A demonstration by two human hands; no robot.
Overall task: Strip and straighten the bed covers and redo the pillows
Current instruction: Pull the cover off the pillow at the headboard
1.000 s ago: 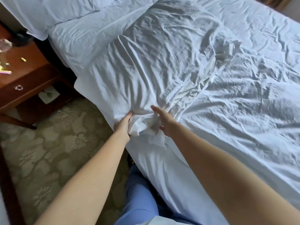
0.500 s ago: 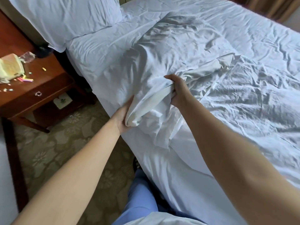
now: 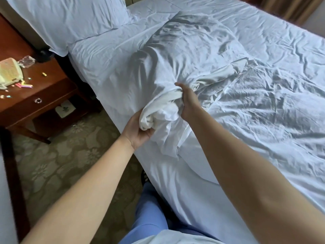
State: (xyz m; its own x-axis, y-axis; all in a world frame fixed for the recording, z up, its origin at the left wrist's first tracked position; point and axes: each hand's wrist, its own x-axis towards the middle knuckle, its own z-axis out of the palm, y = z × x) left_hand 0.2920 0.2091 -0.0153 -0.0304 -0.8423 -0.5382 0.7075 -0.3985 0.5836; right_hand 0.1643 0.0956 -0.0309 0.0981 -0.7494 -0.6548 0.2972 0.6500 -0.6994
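While the near end of the pillow (image 3: 184,55) lies across the bed (image 3: 263,138) close to its left edge, its loose pillowcase (image 3: 163,113) is bunched into a wad between both hands. The wad is cupped from below by the left hand (image 3: 139,129), palm up, with the fingers curled under the cloth and hidden by it. The upper gather is gripped by the right hand (image 3: 188,101), its fingers wrapped round the fabric and the thumb laid over the top. The step in hand is judged to be the redoing of this pillow: either the case is being drawn off or its slack is being taken up, and which cannot be told. A second pillow (image 3: 70,23) is seen at the head of the bed, beside the nightstand (image 3: 49,88). For the next move, a firm hold on the cloth is called for, with a pull along the pillow's length so that the filling is not dragged sideways off the mattress. The crumpled sheet is judged not yet straightened.
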